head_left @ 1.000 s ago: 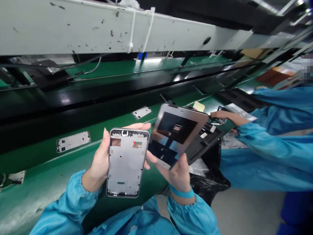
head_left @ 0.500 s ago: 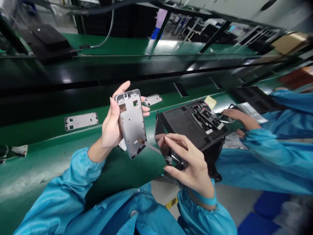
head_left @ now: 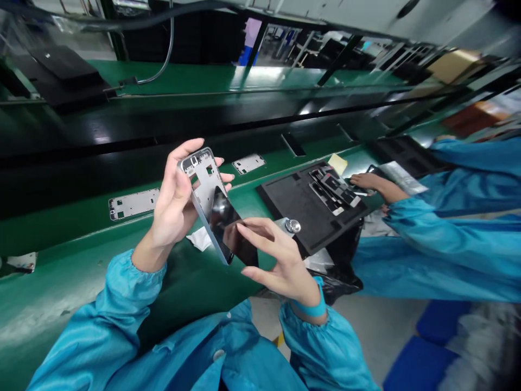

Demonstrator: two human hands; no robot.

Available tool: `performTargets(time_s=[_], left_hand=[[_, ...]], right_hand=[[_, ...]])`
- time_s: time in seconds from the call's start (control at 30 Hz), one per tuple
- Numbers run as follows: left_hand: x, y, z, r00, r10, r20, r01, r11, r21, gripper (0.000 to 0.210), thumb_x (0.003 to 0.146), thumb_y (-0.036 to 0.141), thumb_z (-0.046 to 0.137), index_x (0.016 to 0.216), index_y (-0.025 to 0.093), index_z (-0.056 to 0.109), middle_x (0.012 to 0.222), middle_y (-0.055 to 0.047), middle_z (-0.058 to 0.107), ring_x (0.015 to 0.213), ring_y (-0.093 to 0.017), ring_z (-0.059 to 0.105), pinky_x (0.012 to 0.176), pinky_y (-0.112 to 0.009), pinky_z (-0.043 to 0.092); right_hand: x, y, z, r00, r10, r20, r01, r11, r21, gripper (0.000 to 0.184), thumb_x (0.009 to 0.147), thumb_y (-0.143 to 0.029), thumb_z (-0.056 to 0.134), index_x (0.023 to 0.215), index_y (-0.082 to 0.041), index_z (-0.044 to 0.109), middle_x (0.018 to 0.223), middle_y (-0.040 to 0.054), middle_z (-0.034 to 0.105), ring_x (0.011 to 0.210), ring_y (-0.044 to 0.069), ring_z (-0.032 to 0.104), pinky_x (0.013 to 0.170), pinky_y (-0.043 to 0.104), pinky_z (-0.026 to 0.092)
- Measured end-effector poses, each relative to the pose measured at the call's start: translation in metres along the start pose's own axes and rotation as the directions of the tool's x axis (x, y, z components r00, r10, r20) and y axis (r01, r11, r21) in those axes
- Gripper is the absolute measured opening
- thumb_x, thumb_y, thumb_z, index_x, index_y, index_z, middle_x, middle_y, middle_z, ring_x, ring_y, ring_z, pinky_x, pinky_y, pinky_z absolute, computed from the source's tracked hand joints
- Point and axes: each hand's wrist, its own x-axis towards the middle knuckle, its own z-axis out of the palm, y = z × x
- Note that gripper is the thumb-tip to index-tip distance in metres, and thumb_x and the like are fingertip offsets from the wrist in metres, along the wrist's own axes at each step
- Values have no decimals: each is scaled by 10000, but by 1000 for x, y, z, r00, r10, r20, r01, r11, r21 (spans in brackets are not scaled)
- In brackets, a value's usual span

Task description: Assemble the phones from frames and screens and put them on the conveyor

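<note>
My left hand [head_left: 173, 209] grips a silver phone frame [head_left: 204, 186] by its edges, tilted up above the green bench. A dark, glossy phone screen [head_left: 228, 222] lies across the lower part of that frame, at a slant to it. My right hand [head_left: 277, 255] has its thumb and fingers around the screen's right side. Whether the screen is seated anywhere on the frame, I cannot tell. Beneath the held frame is a crumpled white wipe [head_left: 199, 239]. Two more silver frames, a left one [head_left: 134, 204] and a right one [head_left: 249, 163], lie farther back.
Right of my hands is a black foam tray [head_left: 280, 190] with several phone parts [head_left: 336, 187]. A small bottle with a metal cap [head_left: 292, 226] stands before it. A co-worker's hand [head_left: 372, 182] works beside the tray. A dark phone-shaped piece [head_left: 293, 144] lies behind.
My right hand has moved left and brought the screen from beside the frame to over its lower part. The flex cable that showed between them is now hidden. The bottle has come into view.
</note>
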Motion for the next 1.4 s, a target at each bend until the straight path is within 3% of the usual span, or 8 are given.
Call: performTargets(time_s=[0.2,0.4,0.53,0.7,0.83,0.93,1.23,1.4], left_hand=[[4,5,-16,999,5,40,-7,999,53,502,1025,650,677,1354,280,597,1314,-97,742,1105,-322,813,925,-474,676],[6,11,-21,999,-36,-18,37,998,59,603,983,676,718,1415,275,592,1356,-134,733,1249,-420,756,937,-567,670],[6,10,-24,1000,7,30,-9,996,88,534,997,658,714,1377,295,619,1337,-115,753,1150,-370,806,854,-508,708],[9,4,-26,986,45,160,-70,986,153,465,999,578,760,1331,286,615,1291,-79,770,1041,-279,840,853,-439,728],[11,-4,-27,986,50,159,-91,961,262,464,973,533,806,1308,260,636,1280,-106,764,964,-233,835,790,-334,717],[12,-9,-26,982,92,164,-139,940,310,439,956,501,834,1274,243,675,1237,-101,763,933,-208,825,779,-302,709],[6,-6,-20,988,71,135,-114,932,344,446,954,483,843,1288,231,686,1265,-105,750,1056,-254,829,877,-368,719],[2,-12,-7,999,-34,22,30,986,164,555,1023,642,688,1421,258,638,1382,-127,753,1180,-282,804,985,-423,694]], right_hand=[[-4,6,3,997,31,-71,-25,997,80,649,1029,-609,693,1616,-350,602,1361,146,708,1174,328,734,973,513,662],[-13,6,-12,1000,-9,-12,9,998,65,638,1027,-553,728,1618,-351,600,1305,138,716,1176,315,732,950,464,660],[-8,8,-12,1000,-23,20,22,998,51,641,1030,-529,736,1625,-340,591,1319,140,698,1189,305,728,966,454,661],[6,14,11,998,-56,-10,57,990,127,688,1022,-582,727,1638,-318,575,1348,150,673,1209,306,719,1012,479,658],[15,17,44,982,80,-171,-29,958,286,765,1036,-642,670,1707,-340,461,1309,124,640,1106,257,747,933,430,697],[18,17,65,961,178,-210,-95,931,352,802,1017,-675,676,1713,-348,446,1274,101,625,1055,225,749,893,385,707],[25,28,81,958,164,-233,-92,951,295,830,975,-764,660,1624,-250,600,1318,161,594,1139,295,716,1020,518,667],[32,32,88,969,61,-238,-29,990,137,716,950,-674,768,1526,-254,698,1425,176,528,1211,324,673,1057,549,631]])
